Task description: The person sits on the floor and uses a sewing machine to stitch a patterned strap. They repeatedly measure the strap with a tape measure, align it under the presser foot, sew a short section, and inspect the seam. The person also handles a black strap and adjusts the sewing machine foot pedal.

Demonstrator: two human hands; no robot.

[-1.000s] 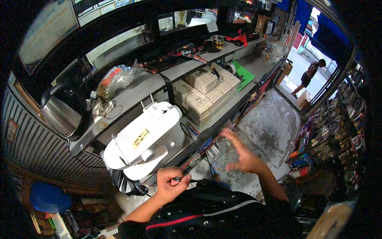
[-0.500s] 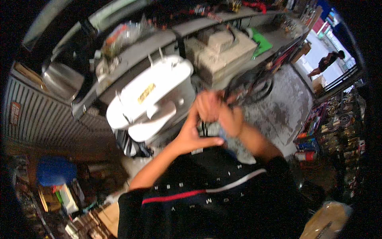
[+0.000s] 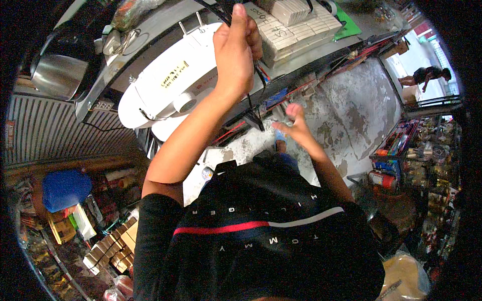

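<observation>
My left hand [image 3: 236, 57] is raised over the right part of a white sewing machine [image 3: 148, 93], closed around a black cord [image 3: 212, 7]. Lengths of the cord hang below the fist, ending in a thicker dark piece [image 3: 253, 122]. The machine stands on the bench, its two spool pins pointing up and a round knob [image 3: 185, 102] on the side facing me. Lower and to the right, my right hand [image 3: 296, 128] is apart from the cord, fingers spread with nothing in them, slightly blurred.
A grey metal bench [image 3: 163, 37] runs along the far side. On it are a beige ribbed box [image 3: 296, 27] and a green sheet [image 3: 349, 25]. Packed shelves [image 3: 427, 155] line the right. A blue bag-like item [image 3: 65, 189] lies left. Another person [image 3: 427, 75] is outside the doorway.
My hands were together in front of my chest. Now they are apart: the left has gone up and away with the cord, the right has opened and stays low.
</observation>
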